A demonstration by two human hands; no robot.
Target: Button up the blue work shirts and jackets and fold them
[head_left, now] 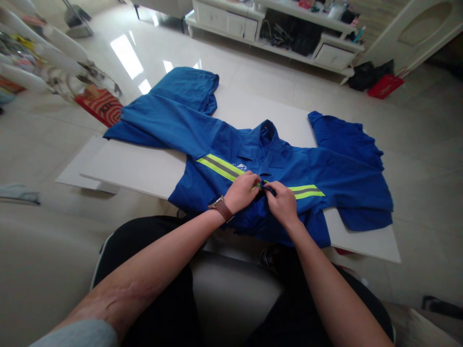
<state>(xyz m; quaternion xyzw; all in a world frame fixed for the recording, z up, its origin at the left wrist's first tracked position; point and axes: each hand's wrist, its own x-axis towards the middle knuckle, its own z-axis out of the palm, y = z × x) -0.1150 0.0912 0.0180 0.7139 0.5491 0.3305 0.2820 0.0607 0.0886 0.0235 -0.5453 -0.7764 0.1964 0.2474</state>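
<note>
One patterned red bag (103,107) sits just beside a sleeve of the single blue jacket (217,132), spread over a white table (137,166). The left hand (243,192) (one brown-strapped watch (221,208)) and right hand (282,201) pinch its front, partly hiding two reflective bands; one plain red bag (385,86) lies far right.

A home living room, by the long white cabinet (226,21) with drawers and shelves at twelve o'clock and the glossy tiled floor (427,144) at three o'clock
</note>
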